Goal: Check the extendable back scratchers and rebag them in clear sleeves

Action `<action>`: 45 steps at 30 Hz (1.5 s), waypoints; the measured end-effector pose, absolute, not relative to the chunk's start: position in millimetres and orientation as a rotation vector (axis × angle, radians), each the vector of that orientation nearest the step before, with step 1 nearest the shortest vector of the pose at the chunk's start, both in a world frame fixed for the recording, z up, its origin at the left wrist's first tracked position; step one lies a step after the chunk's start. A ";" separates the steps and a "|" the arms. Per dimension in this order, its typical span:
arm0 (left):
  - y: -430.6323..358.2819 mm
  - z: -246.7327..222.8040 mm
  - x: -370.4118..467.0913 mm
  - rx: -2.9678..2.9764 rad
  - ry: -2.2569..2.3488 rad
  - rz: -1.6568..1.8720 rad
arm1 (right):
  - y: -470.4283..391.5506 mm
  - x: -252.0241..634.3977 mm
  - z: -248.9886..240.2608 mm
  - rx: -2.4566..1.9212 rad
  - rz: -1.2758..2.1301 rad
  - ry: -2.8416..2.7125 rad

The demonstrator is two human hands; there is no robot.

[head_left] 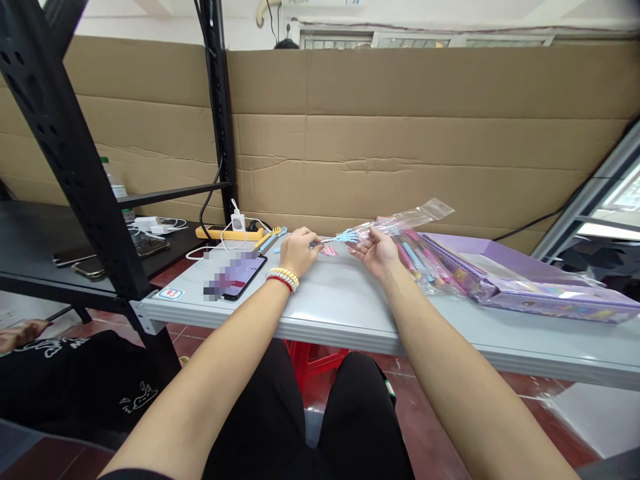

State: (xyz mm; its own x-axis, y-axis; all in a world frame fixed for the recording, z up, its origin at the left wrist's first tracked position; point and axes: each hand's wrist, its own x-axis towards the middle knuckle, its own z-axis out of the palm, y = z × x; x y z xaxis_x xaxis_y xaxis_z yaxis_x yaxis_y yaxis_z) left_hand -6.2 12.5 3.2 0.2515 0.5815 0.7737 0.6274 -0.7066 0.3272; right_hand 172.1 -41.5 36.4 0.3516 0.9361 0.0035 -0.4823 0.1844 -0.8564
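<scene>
My left hand (299,252) is closed around the rod of a back scratcher with a light blue claw-shaped head (347,237). That head points right, at the near end of a long clear plastic bag (410,219); I cannot tell whether it is inside. The bag is pinched in the fingers of my right hand (376,253). Beneath my hands a small pink-and-white striped piece (329,251) lies on the table. Yellow and blue back scratchers (273,238) rest left of my left hand. Right of my right hand lie several bagged, colourful long items (425,260).
A purple box (555,303) stands at the right of the white table (340,300). A phone (245,277), a yellow power strip (230,233) and a white charger (238,220) are at the left, near a black metal post (223,107). Another person's hand (23,333) shows at lower left.
</scene>
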 end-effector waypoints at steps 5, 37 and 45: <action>14.0 0.5 -4.6 -2.439 -1.147 -1.476 | -39.3 165.9 32.4 -0.919 1.101 -0.735; 8.4 8.5 -8.7 -2.447 -1.788 -0.939 | -40.4 178.5 34.6 -0.829 0.944 -0.724; 6.6 8.4 -6.7 -2.523 -1.638 -0.981 | -38.1 177.3 31.0 -0.847 0.956 -0.786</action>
